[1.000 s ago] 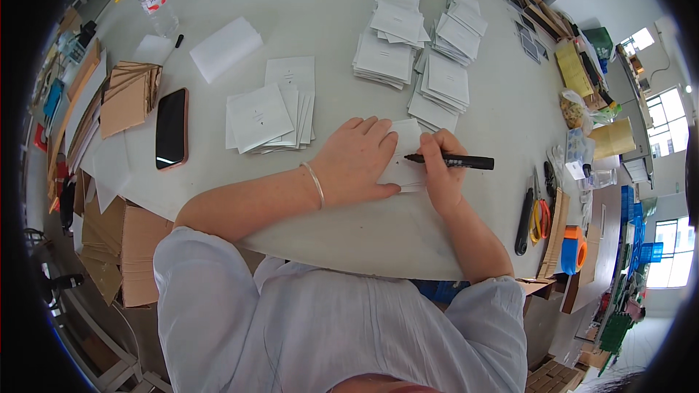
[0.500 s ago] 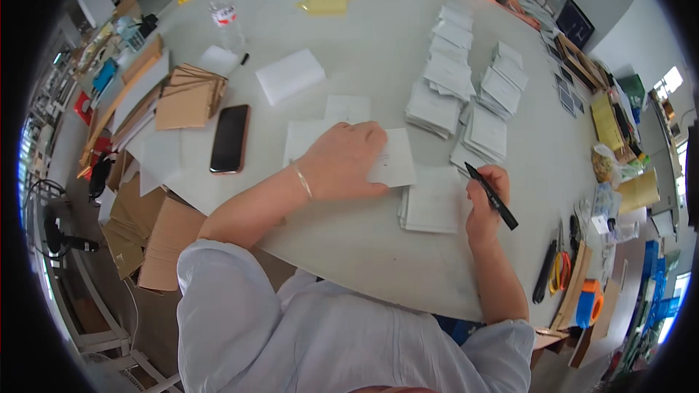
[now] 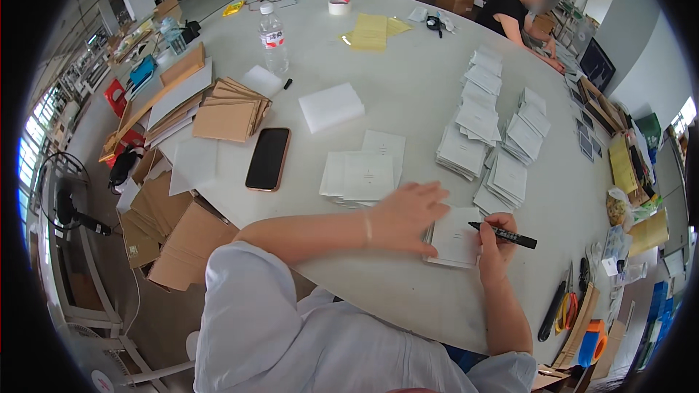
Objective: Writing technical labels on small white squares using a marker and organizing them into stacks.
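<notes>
Grasping a slim black marker pen (image 3: 518, 239) between thumb and fingers, the right hand (image 3: 495, 253) rests at the right edge of a low stack of flat, white, square packets (image 3: 457, 241), close to the person's edge of the pale grey table (image 3: 393, 69). The pen's dark tip points left above the top packet's upper right corner; whether it touches is impossible to tell. The left hand (image 3: 408, 212), slightly blurred, is spread and grasps nothing, its thumb beside the stack's left edge; contact there cannot be told. A thin, pale bracelet (image 3: 368, 227) circles that wrist. Beyond the left forearm lies an overlapping pile of similar white packets (image 3: 368, 177), and left of it a black-screened smartphone (image 3: 268, 160). Two rows of overlapping white packets (image 3: 461, 150) (image 3: 502, 180) stretch away beyond the hands.
</notes>
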### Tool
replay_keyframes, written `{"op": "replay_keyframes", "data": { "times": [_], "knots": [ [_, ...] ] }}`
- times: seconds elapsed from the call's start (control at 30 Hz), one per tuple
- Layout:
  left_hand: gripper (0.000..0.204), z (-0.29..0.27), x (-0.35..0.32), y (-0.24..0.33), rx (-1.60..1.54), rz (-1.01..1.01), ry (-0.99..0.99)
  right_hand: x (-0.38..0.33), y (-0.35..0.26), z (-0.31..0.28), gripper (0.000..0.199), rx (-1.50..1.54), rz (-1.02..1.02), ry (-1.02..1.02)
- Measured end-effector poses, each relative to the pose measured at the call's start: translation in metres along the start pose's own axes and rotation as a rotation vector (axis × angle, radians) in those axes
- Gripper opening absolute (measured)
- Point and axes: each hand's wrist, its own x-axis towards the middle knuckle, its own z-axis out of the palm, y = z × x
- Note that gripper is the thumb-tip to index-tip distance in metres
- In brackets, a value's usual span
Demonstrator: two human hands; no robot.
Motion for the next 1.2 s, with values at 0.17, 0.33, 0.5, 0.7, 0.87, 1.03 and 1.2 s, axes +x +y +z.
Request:
{"op": "replay_keyframes", "data": {
  "times": [0.17, 0.33, 0.5, 0.7, 0.87, 1.03, 1.2],
  "knots": [
    [0.08, 0.015, 0.022, 0.015, 0.057, 0.026, -0.076, 0.002, -0.002, 0.002, 0.016, -0.055, -0.06, 0.011],
    [0.081, 0.018, 0.02, 0.014, -0.068, -0.004, -0.126, 0.004, -0.003, 0.006, 0.021, -0.153, -0.153, 0.004],
    [0.082, 0.026, 0.014, 0.017, 0.006, 0.008, 0.029, 0.004, 0.004, 0.001, 0.018, -0.123, -0.161, 0.016],
    [0.083, 0.032, 0.014, 0.025, -0.003, -0.007, 0.032, -0.002, -0.001, -0.004, 0.013, -0.028, -0.085, 0.055],
    [0.077, 0.033, 0.018, 0.02, -0.008, -0.01, 0.018, 0.006, 0.014, -0.01, 0.014, -0.202, -0.191, 0.073],
    [0.079, 0.027, 0.015, 0.013, -0.072, -0.034, 0.138, 0.01, -0.001, 0.008, 0.01, -0.235, -0.142, -0.026],
    [0.075, 0.03, 0.02, 0.016, -0.021, -0.035, 0.112, 0.006, -0.003, 0.005, 0.006, -0.255, -0.076, -0.13]
  ]
}}
